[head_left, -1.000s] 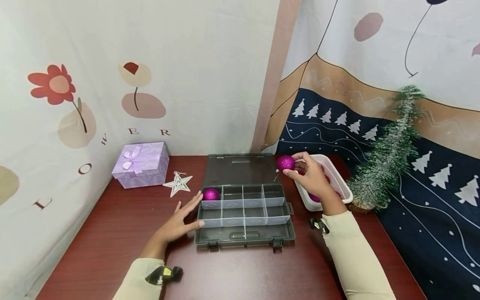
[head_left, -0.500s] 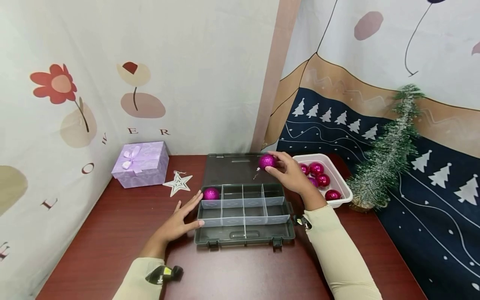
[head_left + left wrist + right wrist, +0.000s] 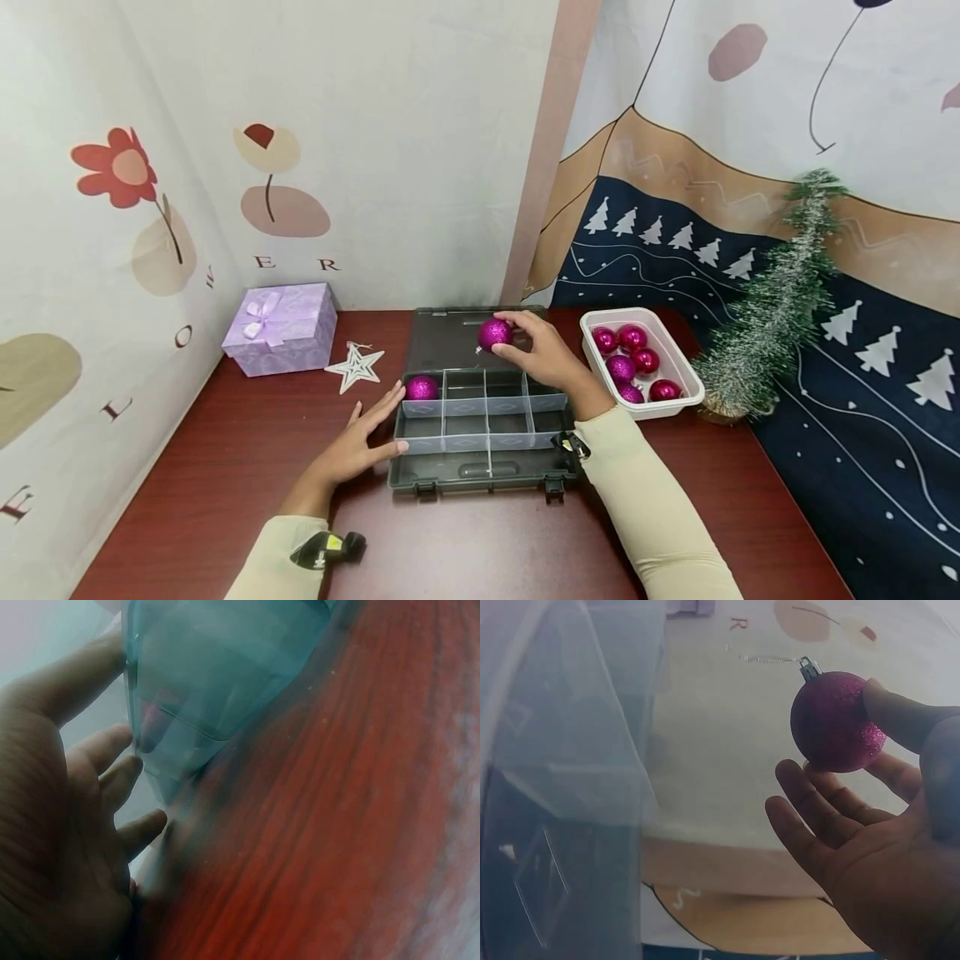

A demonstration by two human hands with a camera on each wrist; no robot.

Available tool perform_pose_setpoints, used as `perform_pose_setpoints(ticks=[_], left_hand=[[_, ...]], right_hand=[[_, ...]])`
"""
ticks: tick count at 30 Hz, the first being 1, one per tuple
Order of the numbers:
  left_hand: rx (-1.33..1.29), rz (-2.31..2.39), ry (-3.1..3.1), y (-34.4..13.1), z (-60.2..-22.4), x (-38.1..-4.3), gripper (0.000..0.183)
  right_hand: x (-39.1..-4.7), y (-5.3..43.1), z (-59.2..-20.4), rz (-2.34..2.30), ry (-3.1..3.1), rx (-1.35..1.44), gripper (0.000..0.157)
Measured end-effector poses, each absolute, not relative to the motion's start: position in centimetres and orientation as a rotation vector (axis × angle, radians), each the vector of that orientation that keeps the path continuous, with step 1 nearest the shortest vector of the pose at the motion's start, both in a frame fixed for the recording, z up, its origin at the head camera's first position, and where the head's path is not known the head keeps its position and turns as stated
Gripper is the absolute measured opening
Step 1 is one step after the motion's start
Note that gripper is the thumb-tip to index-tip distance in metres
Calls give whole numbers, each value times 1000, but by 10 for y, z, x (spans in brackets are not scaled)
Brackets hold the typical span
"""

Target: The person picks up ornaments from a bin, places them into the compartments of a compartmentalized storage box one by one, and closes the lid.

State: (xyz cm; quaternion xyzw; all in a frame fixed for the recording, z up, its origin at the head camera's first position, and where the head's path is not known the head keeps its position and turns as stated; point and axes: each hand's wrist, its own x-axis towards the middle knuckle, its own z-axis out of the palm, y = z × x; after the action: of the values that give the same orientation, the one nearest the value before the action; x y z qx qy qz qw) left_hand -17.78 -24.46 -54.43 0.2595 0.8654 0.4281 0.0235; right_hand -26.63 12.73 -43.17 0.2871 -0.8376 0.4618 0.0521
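Observation:
My right hand [image 3: 542, 354] pinches a glittery magenta Christmas bauble [image 3: 495, 335] between thumb and fingers, above the hinge side of the divided box. In the right wrist view the bauble [image 3: 836, 722] shows a silver cap and a thin string. The grey see-through organizer box [image 3: 487, 468] lies with its lid [image 3: 450, 342] folded back. Another glitter bauble [image 3: 422, 388] sits in its back left compartment. My left hand [image 3: 360, 446] rests against the box's left side, fingers spread. The left wrist view shows those fingers [image 3: 120, 780] along the box wall [image 3: 217, 682].
A white tub [image 3: 686, 375] with several magenta baubles, shiny and glittery, stands right of the box. Behind it is a small tinsel tree [image 3: 780, 325]. At the left are a white star ornament [image 3: 355, 367] and a lilac gift box [image 3: 285, 329] with a bow.
My right hand has carried the bauble leftward from beside the white tub to over the organizer box, uncovering the baubles in the tub. My left hand has stayed in place.

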Motion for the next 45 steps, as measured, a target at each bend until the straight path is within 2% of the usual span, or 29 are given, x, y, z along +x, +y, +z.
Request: perform_pose_setpoints(ticks=[25, 45], left_hand=[[797, 1341, 2666, -244, -544, -178, 90], [791, 1322, 2684, -245, -547, -178, 90]], right_hand=[[-266, 88, -454, 1137, -2840, 1066, 49], [-263, 80, -469, 1045, -3041, 955, 47]])
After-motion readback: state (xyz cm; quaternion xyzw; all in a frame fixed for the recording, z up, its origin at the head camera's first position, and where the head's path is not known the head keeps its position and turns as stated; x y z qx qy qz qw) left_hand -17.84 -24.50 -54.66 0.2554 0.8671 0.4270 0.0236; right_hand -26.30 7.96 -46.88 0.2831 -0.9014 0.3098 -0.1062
